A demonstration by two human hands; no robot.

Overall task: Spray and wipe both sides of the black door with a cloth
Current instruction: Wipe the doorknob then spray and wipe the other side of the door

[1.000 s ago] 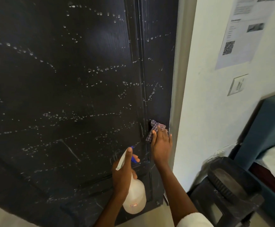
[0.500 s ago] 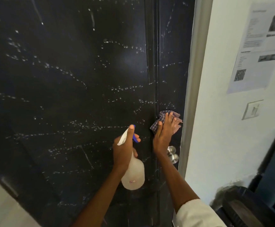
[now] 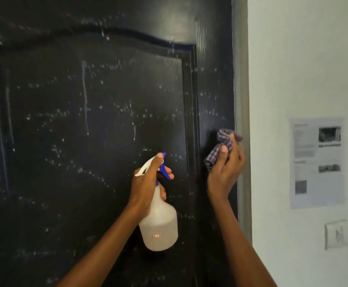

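The glossy black panelled door [image 3: 98, 125] was droplet-beaded; your right hand [image 3: 225, 170] gripped the bunched purple checked cloth [image 3: 220, 146] at three o'clock, your left hand [image 3: 146, 183] clasped the translucent plastic spray bottle [image 3: 160, 226], so unwiped runs risked streaking.

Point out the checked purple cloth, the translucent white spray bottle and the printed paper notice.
checked purple cloth [image 3: 223, 141], head view, bunched upper fold.
translucent white spray bottle [image 3: 160, 224], head view, round body.
printed paper notice [image 3: 317, 162], head view, sheet's middle.

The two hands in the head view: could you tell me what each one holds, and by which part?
The left hand grips the spray bottle by its neck; the right hand holds the bunched checked cloth against the black door.
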